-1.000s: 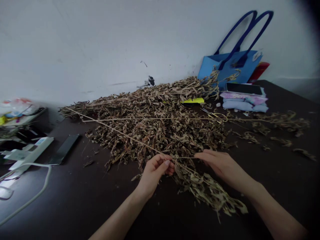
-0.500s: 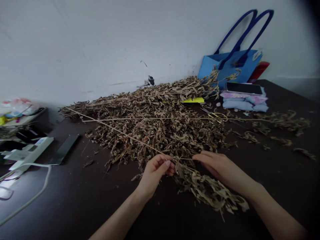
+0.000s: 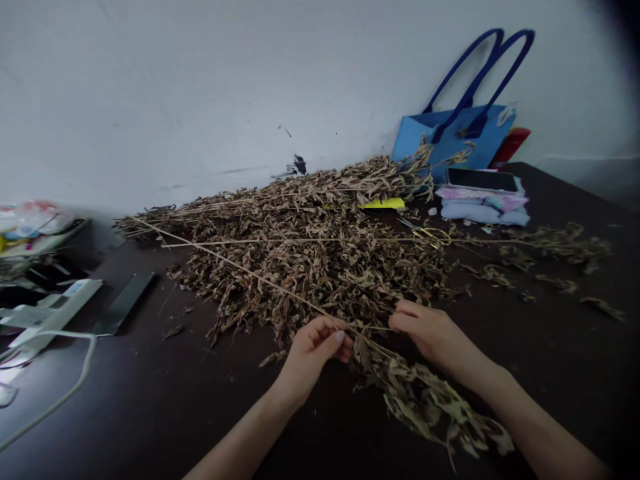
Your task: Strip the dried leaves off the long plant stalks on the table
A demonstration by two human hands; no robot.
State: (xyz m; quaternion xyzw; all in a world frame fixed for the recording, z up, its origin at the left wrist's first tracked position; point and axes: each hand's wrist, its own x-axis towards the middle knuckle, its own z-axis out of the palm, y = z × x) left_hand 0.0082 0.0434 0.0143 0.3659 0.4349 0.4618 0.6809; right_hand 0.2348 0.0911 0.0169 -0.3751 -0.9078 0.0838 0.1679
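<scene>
My left hand (image 3: 320, 350) is closed around a long dried plant stalk (image 3: 260, 275), thumb and fingers pinching it near its leafy end. From there the bare stalk runs up and left across the pile, while its withered leaves (image 3: 425, 397) spread toward the lower right. To the right, my right hand (image 3: 430, 330) is closed at the end of a thin side stem (image 3: 377, 327) that branches off this stalk; its fingertips are partly hidden. Beyond both hands lies a broad heap of dried, curled leaves (image 3: 320, 267), with another long bare stalk (image 3: 280, 241) across it.
Gold-handled scissors (image 3: 433, 237) lie at the heap's right edge, near a phone (image 3: 483, 180) on folded cloth (image 3: 480, 211). A blue bag (image 3: 450, 137) leans at the wall. On the left are a power strip (image 3: 60, 310), a white cable (image 3: 83, 377) and a dark flat object (image 3: 127, 303).
My right hand's fingers have curled in more tightly at the side stem. The leafy end has shifted slightly down and right. My left hand keeps its pinch; the view has moved a little.
</scene>
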